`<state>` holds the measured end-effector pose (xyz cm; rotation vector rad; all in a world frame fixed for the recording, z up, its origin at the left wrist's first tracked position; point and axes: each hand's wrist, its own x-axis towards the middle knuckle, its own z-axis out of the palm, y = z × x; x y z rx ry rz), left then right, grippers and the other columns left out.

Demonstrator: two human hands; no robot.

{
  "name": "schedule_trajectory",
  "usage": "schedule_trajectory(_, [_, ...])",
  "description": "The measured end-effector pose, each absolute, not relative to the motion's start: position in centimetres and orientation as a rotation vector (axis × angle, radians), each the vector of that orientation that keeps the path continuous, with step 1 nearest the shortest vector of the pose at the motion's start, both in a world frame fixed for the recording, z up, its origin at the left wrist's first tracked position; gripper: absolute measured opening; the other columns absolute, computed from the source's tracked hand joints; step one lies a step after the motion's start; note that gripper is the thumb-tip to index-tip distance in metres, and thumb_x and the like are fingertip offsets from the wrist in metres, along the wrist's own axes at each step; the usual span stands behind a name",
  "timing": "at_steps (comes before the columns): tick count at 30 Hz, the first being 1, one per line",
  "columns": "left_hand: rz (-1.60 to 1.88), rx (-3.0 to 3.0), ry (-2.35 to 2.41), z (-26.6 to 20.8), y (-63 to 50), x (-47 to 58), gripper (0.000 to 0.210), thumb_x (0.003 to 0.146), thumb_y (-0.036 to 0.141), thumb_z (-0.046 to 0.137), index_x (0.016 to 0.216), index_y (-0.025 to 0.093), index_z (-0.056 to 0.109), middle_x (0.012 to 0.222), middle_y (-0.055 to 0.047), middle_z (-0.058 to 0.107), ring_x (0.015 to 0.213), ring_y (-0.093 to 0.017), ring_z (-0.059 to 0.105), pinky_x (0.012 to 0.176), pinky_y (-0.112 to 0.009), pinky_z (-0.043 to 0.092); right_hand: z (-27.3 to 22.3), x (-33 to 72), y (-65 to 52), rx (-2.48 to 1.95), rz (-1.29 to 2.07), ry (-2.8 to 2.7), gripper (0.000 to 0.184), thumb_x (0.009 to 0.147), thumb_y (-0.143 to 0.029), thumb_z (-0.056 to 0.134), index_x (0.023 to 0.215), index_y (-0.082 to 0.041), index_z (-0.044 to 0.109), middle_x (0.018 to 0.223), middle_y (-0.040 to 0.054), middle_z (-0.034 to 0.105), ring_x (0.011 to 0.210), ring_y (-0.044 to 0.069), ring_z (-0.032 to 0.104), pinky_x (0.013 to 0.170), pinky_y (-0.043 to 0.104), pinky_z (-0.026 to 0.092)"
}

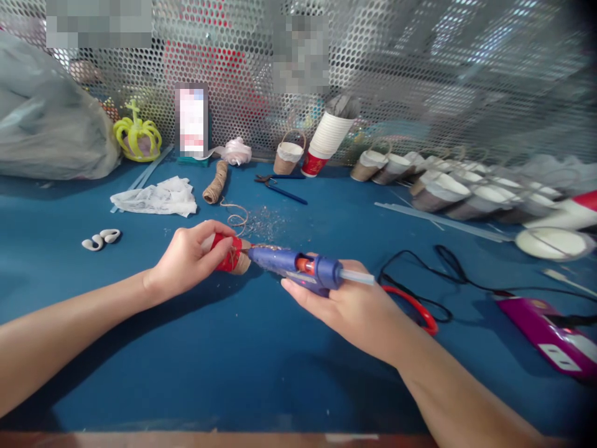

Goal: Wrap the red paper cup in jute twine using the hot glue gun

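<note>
My left hand (198,252) is closed around a red paper cup (227,256) lying on its side, with brown twine wound about its right end. In my right hand (347,305) is a blue hot glue gun (280,260), a clear glue stick poking out of its back. The gun's nozzle points left and meets the twine-covered part of the cup; whether it touches I cannot tell. Beyond the cup lies a roll of twine (216,182), a loose strand trailing from it towards the cup.
Blue-handled pliers (284,186) lie behind the glue gun. A small twine-wrapped bucket (287,158) and stacked paper cups (329,137) stand by the mesh wall. Several finished-looking buckets (448,190) crowd the right. A black cable (457,264) runs to a purple power strip (545,333). White cloth (156,196) lies left.
</note>
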<state>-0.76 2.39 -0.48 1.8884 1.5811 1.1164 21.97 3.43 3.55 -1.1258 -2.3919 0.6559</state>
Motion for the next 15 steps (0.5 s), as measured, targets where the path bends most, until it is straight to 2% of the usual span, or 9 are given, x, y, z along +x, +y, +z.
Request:
schedule_trajectory(5, [1.108, 1.754, 1.605, -0.8, 2.7, -0.8, 0.028, 0.081, 0.036, 0.051, 0.09, 0.013, 0.063, 0.073, -0.003, 0.068, 0.06, -0.013, 0.058, 0.054, -0.022, 0.045, 3.5, 21.8, 3.1, -1.071, 0.582, -2.44, 0.022, 0.082, -0.027, 0.054, 0.062, -0.022, 0.045, 0.057, -0.0027, 0.054, 0.048, 0.011, 0.046, 0.052, 0.024, 0.041])
schedule_trajectory(15, [1.112, 1.74, 1.655, -0.4, 2.8, -0.8, 0.027, 0.078, 0.034, 0.052, 0.089, 0.013, 0.064, 0.068, -0.002, 0.066, 0.056, -0.012, 0.056, 0.05, -0.02, 0.043, 3.9, 21.4, 2.3, -1.146, 0.619, -2.463, 0.023, 0.08, -0.026, 0.056, 0.061, -0.022, 0.043, 0.055, -0.0049, 0.051, 0.046, 0.009, 0.042, 0.047, 0.022, 0.038])
